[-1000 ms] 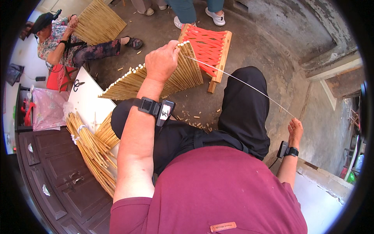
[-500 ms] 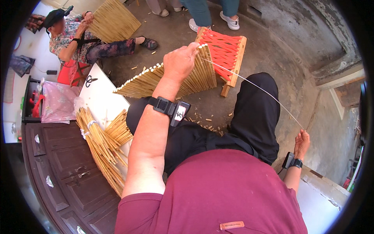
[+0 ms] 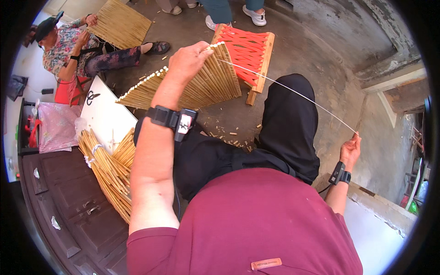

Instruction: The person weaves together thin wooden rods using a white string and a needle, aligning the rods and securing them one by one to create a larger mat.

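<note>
My left hand (image 3: pixel 189 62) is closed on the upper right corner of a mat of bamboo sticks (image 3: pixel 183 87), held slanting above the floor. Its sticks lie side by side, with pale cut ends along the top edge. From near that corner a thin white cord (image 3: pixel 293 89) stretches nearly straight to my right hand (image 3: pixel 350 149). There the fingertips pinch the cord, out to the right past my knee. Both wrists wear black straps with small devices. How the cord passes through the sticks is too small to make out.
A wooden stool with red webbing (image 3: pixel 245 48) stands beyond the mat. To the left, a white board (image 3: pixel 103 107) bears black scissors (image 3: pixel 92 97) and a tied bundle of sticks (image 3: pixel 105 169), beside a dark cabinet (image 3: pixel 68 183). A seated person holds another mat (image 3: pixel 120 25). Offcuts litter the floor.
My right hand has moved outward and forward, and the stretch of cord between my hands is longer. My left hand keeps its hold on the mat. The whole view has shifted a little.
</note>
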### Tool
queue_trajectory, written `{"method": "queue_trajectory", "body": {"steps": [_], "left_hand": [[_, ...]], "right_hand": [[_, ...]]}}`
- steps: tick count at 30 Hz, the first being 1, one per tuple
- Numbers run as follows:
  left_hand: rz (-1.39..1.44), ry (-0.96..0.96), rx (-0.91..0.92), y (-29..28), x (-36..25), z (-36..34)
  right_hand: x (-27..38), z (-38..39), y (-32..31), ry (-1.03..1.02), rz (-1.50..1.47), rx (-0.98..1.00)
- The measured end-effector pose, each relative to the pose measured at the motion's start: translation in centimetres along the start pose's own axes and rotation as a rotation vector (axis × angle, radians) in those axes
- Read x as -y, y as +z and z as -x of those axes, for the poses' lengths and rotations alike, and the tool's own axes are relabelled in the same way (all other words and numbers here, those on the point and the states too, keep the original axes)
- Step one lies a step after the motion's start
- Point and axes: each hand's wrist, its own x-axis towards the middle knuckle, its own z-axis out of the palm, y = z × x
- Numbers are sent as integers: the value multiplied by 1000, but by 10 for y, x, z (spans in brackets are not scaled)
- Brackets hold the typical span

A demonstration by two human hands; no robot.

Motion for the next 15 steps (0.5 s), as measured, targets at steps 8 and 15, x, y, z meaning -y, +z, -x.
{"method": "queue_trajectory", "body": {"steps": [8,15], "left_hand": [[-13,89,-44,4,5,-5],[-109,104,-161,8,3,-1]], "right_hand": [[-11,18,-27,67,62,-95],[-3,44,-39,59,494,-78]]}}
